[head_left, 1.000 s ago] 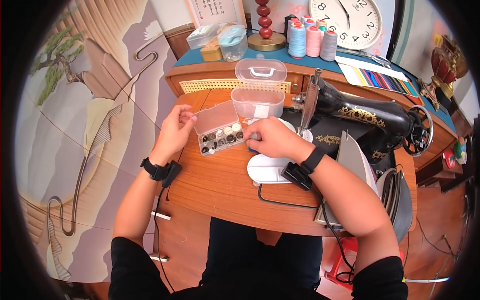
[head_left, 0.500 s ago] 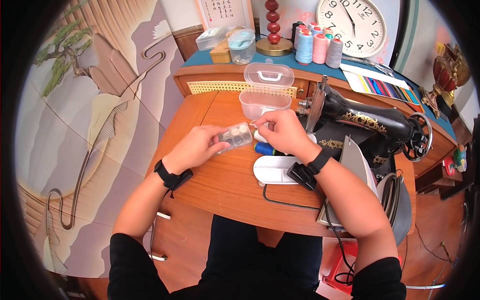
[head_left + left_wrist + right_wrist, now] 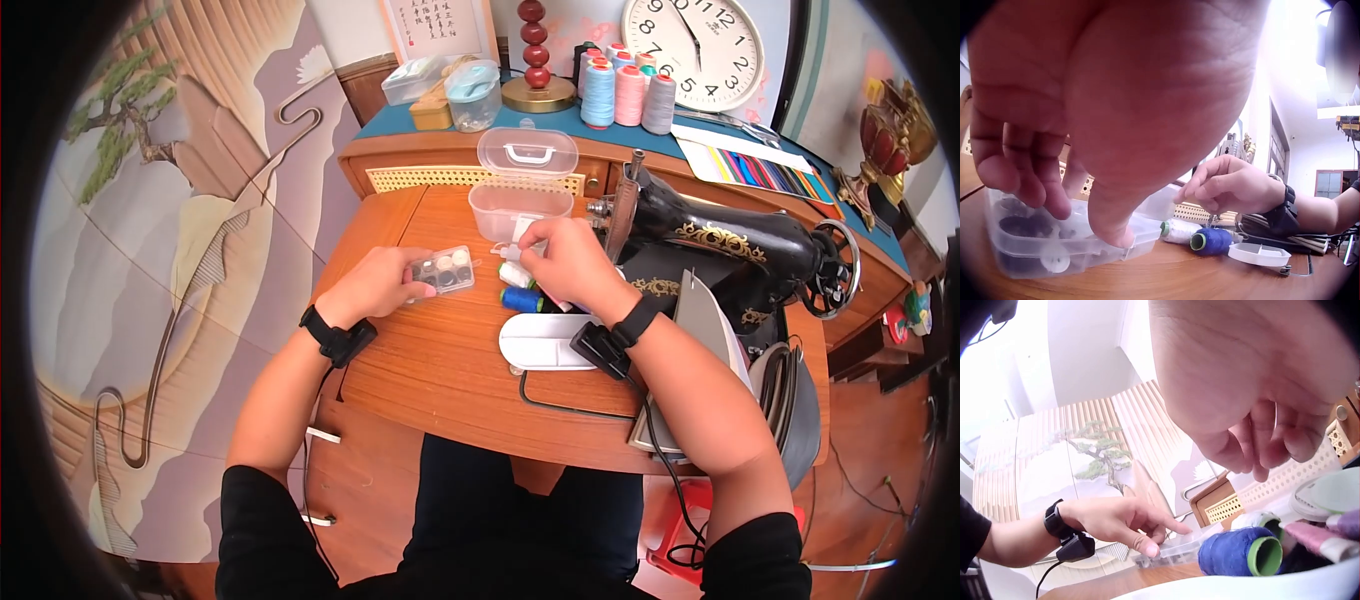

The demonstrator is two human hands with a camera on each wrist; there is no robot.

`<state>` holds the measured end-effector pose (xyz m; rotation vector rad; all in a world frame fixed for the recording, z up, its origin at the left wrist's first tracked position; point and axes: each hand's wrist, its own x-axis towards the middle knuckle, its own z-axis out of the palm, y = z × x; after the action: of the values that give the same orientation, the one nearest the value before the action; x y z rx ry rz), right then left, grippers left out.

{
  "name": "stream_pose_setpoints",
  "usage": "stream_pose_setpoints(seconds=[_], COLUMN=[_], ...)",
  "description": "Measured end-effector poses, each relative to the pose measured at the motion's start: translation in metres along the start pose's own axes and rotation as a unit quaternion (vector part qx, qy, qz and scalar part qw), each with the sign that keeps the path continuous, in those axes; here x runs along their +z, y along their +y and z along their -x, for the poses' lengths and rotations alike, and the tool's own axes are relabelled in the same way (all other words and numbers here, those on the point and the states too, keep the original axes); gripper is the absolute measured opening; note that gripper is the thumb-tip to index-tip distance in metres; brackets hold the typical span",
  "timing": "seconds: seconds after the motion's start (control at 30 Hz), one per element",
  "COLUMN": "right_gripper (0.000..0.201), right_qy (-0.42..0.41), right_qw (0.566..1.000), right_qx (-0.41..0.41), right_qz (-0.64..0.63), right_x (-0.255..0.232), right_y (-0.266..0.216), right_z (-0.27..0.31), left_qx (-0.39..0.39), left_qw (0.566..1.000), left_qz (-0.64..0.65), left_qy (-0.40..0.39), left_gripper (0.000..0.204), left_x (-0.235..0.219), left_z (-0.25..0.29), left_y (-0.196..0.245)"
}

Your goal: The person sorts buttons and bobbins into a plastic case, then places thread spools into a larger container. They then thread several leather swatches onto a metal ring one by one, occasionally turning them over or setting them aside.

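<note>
My left hand (image 3: 368,285) grips a small clear compartment box (image 3: 447,268) by its left end, thumb at the near edge and fingers over the far side. Its lid is down over pale and dark round pieces. In the left wrist view, the thumb lies on the edge of the box (image 3: 1029,250). Right of the box, my right hand (image 3: 575,262) hovers with loosely bent fingers above a white spool (image 3: 515,275) and a blue spool (image 3: 522,300). Nothing shows between its fingers in the right wrist view, where the blue spool (image 3: 1232,552) lies below.
Behind stands an open clear box (image 3: 520,210) with a raised handled lid. A white divided tray (image 3: 545,342) lies nearer me. To the right are a black sewing machine (image 3: 700,225) and grey sheets (image 3: 680,350). Thread cones (image 3: 628,95) stand on the back shelf.
The compartment box's lid has gone from raised to down. My left hand has moved from beside the lid onto the box's end. My right hand has moved away from the box, rightward and back.
</note>
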<state>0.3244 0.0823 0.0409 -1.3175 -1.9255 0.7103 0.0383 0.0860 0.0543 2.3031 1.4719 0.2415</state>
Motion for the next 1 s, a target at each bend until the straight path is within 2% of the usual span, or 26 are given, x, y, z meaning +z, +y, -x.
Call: stream_pose_setpoints(seconds=[0.13, 0.23, 0.37, 0.43, 0.47, 0.53, 0.57, 0.6, 0.63, 0.73, 0.8, 0.87, 0.93, 1.0], right_gripper=[0.019, 0.021, 0.021, 0.021, 0.022, 0.022, 0.022, 0.022, 0.022, 0.022, 0.020, 0.025, 0.031, 0.036], right_qy=[-0.052, -0.047, -0.090, -0.087, -0.087, -0.089, -0.092, -0.095, -0.096, -0.120, -0.091, -0.078, -0.085, -0.092], right_qw=[0.997, 0.996, 0.992, 0.992, 0.992, 0.993, 0.992, 0.992, 0.992, 0.988, 0.991, 0.991, 0.991, 0.990], right_qx=[-0.025, -0.057, -0.021, -0.032, -0.043, -0.041, -0.042, -0.043, -0.043, -0.039, -0.072, -0.072, 0.011, 0.004], right_qz=[0.054, 0.044, 0.085, 0.083, 0.081, 0.073, 0.072, 0.071, 0.073, 0.085, 0.072, 0.088, 0.100, 0.108], right_x=[0.005, 0.009, 0.003, 0.006, 0.008, 0.010, 0.011, 0.011, 0.010, 0.006, 0.009, 0.006, 0.005, 0.006], right_y=[0.004, 0.012, 0.007, 0.013, 0.016, 0.019, 0.021, 0.020, 0.019, 0.015, 0.020, 0.017, 0.011, 0.014], right_z=[0.000, 0.001, 0.004, 0.004, 0.003, 0.001, 0.000, 0.000, 0.000, -0.001, -0.003, 0.000, 0.001, 0.000], left_qx=[-0.031, -0.030, -0.052, -0.076, -0.076, -0.023, -0.023, -0.028, -0.032, -0.055, -0.073, -0.088, -0.065, -0.054], left_qw=[0.999, 0.996, 0.991, 0.988, 0.987, 0.978, 0.978, 0.988, 0.978, 0.977, 0.970, 0.962, 0.961, 0.957], left_qz=[-0.024, -0.088, -0.117, -0.132, -0.133, -0.173, -0.173, -0.039, 0.096, 0.115, 0.158, 0.201, 0.211, 0.242], left_qy=[-0.006, 0.017, 0.045, 0.039, 0.040, 0.114, 0.114, 0.149, 0.182, 0.171, 0.167, 0.161, 0.168, 0.148], left_gripper=[0.056, 0.055, 0.056, 0.057, 0.057, 0.053, 0.053, 0.053, 0.053, 0.055, 0.053, 0.050, 0.044, 0.042], left_x=[-0.007, -0.011, -0.012, -0.016, -0.019, -0.023, -0.024, -0.025, -0.023, -0.006, 0.011, 0.023, 0.033, 0.032], left_z=[0.000, -0.004, -0.011, -0.015, -0.017, -0.026, -0.035, -0.049, -0.061, -0.087, -0.106, -0.121, -0.128, -0.129], left_y=[-0.007, -0.021, -0.034, -0.037, -0.037, -0.035, -0.031, -0.023, -0.016, 0.008, 0.008, 0.004, -0.002, 0.000])
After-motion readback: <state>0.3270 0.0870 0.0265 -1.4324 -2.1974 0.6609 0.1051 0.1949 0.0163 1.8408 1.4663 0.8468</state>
